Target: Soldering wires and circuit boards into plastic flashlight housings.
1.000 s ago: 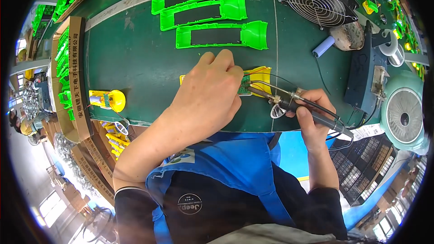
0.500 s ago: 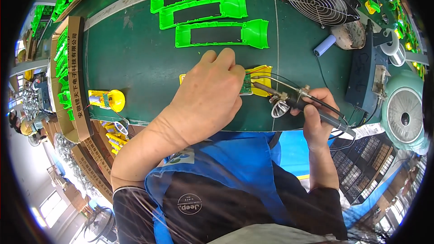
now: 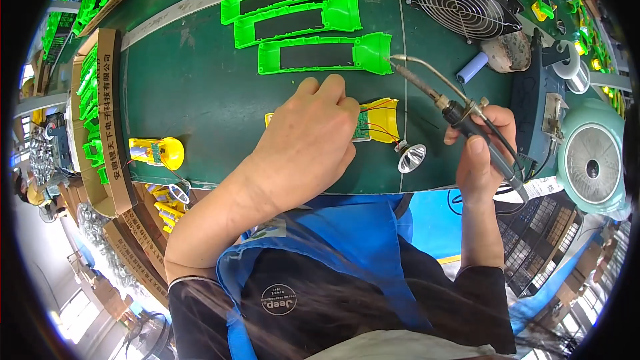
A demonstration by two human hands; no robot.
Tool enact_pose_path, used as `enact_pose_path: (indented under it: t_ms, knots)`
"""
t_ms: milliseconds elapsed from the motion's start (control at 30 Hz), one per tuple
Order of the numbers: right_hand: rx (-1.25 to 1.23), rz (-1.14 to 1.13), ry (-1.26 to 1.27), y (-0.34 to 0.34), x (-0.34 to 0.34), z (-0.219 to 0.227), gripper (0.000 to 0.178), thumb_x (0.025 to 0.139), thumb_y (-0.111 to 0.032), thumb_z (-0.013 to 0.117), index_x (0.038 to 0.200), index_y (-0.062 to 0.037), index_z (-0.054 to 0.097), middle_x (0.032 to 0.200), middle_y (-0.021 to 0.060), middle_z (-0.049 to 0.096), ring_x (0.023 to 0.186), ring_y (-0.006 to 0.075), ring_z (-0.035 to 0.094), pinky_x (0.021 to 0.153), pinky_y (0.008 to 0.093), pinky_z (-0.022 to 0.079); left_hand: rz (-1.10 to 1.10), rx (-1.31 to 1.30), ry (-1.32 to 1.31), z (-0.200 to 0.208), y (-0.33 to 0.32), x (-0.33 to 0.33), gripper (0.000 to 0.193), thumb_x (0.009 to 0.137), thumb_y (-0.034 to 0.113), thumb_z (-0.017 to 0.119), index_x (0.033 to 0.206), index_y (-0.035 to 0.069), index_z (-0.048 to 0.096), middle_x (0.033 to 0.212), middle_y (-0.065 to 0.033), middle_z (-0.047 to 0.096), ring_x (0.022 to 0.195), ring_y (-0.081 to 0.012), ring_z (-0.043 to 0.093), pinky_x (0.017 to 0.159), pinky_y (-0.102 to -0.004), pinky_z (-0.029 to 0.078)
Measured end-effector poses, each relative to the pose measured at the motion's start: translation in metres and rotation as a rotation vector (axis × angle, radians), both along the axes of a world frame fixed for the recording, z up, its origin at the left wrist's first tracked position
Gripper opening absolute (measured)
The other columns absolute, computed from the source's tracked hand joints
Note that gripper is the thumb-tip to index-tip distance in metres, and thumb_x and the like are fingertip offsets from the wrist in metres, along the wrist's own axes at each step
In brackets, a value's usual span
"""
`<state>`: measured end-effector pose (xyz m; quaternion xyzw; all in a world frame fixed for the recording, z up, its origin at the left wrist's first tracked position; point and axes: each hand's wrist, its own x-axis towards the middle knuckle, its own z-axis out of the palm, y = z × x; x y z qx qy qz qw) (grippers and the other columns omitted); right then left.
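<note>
My left hand (image 3: 303, 143) is closed over a yellow flashlight half-shell (image 3: 385, 120), which lies on the bench; its fingertips are hidden beneath the knuckles. Inside that shell sits a green circuit board (image 3: 362, 125), and thin red and black wires run from it to a silver reflector lamp (image 3: 411, 158) on the bench. My right hand (image 3: 481, 153) is wrapped round the dark handle of a soldering iron (image 3: 456, 113) with a thin metal tube alongside. The iron's tip points up and left, near a green shell, apart from the board.
Several green flashlight shells (image 3: 325, 54) lie at the back. To the right are a black fan (image 3: 460, 1), a blue battery cell (image 3: 473, 67), a solder spool (image 3: 574, 75) and a pale green fan (image 3: 593, 163). Another yellow flashlight half (image 3: 157, 153) and a cardboard box (image 3: 113, 123) stand left.
The soldering iron has moved up and away from the circuit board with my right hand, its tip now farther back. My left hand stays over the yellow shell.
</note>
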<state>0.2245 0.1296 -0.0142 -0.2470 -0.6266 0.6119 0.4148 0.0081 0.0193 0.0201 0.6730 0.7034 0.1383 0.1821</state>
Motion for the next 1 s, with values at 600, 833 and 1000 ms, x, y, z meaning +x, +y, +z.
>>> enact_pose_path:
  t_ms: [600,833,1000]
  knots:
    - [0.237,0.237,0.026,0.018,-0.074,0.003,0.032,0.090,-0.009,0.062,0.115,0.0016,0.045,0.101,0.0160,0.062,0.087,0.0222,0.066,0.079,0.0336,0.055,-0.250,0.293,-0.002,0.005,0.004,-0.021,0.021,0.069,0.012,0.067,0.087,0.007,0.057,0.087,-0.0059,0.056,0.090,-0.0249,0.055,0.074,-0.0359,0.043]
    - [0.536,0.389,-0.210,0.036,-0.112,-0.021,0.033,0.087,0.003,0.059,0.118,-0.0002,0.047,0.109,0.0148,0.060,0.097,0.0237,0.066,0.082,0.0336,0.055,-0.221,0.472,-0.032,-0.021,0.007,-0.012,0.010,0.072,0.013,0.061,0.080,0.010,0.056,0.084,-0.0011,0.056,0.088,-0.0184,0.053,0.070,-0.0332,0.039]
    - [0.465,0.326,-0.121,0.033,-0.106,-0.032,0.036,0.084,0.001,0.065,0.116,-0.0019,0.049,0.102,0.0133,0.063,0.087,0.0199,0.067,0.075,0.0303,0.053,-0.277,0.395,0.056,-0.018,0.001,-0.008,0.018,0.069,0.009,0.071,0.081,0.009,0.058,0.083,-0.0030,0.057,0.084,-0.0218,0.054,0.069,-0.0355,0.041]
